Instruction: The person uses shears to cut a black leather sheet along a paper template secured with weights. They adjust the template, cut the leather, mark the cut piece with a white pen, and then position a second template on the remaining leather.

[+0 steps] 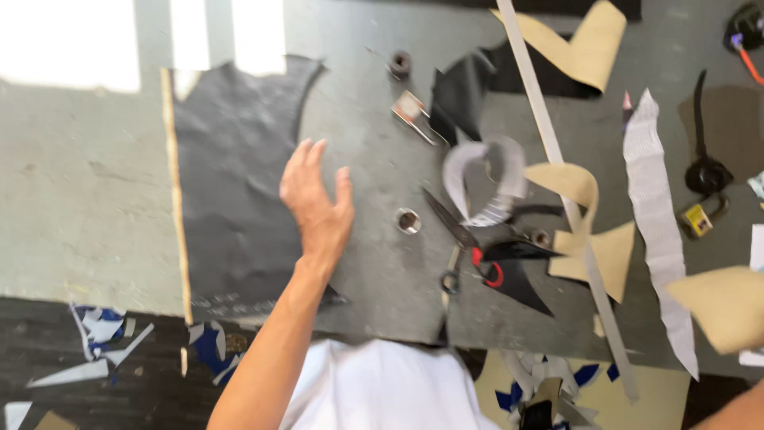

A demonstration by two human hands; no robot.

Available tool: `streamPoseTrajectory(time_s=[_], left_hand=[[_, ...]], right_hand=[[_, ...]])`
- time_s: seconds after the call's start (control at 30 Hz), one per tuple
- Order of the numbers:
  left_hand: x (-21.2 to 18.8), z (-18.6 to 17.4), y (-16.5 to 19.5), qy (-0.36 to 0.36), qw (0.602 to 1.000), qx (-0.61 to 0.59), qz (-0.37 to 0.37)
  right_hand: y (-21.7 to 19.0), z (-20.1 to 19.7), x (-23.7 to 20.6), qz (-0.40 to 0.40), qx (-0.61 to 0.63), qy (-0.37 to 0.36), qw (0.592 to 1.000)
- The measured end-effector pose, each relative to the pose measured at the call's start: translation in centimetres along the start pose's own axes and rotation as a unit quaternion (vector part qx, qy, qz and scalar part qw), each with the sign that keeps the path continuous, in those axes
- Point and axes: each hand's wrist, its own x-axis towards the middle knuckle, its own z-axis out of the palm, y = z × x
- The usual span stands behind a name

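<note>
A person's left hand [317, 199], fingers spread and gripping nothing, hovers over or presses on the right edge of a dark leather piece [231, 183] lying flat on the grey worktable [87, 207]. The leather looks limp and light, best lifted by an edge. The right hand is out of view; motion blur leaves actual contact uncertain. Red-handled scissors [465, 251] lie nearby, a small yellow-labelled black object [698, 219] at right.

My left hand [317, 201] lies flat on the leather sheet [231, 191], which lies on the table [79, 199]. Right of it stands a metal ring [408, 220]; further right lie the scissors [461, 247], beyond them a long strip [557, 159].
</note>
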Motion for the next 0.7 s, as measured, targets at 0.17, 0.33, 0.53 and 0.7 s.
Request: streamPoseTrajectory(time_s=[0.17,0.33,0.53,0.7], left_hand=[[3.3,-5.5,-9.4,0.015,0.987,0.162,0.0],[3.3,-7.6,-12.9,-0.047,0.984,0.166,0.054],[3.4,-8.0,-12.8,-0.06,0.982,0.172,0.045],[4.1,-7.7,-12.0,-0.038,0.98,0.193,0.039]], right_hand=[[-9.7,0.3,-10.3,0.014,0.144,-0.029,0.989],[-24.9,1.4,-21.0,-0.092,0.219,-0.047,0.97],[-35.8,6.1,-29.5,-0.357,0.217,-0.098,0.903],[-39.3,14.8,-32.9,-0.365,0.193,-0.171,0.895]])
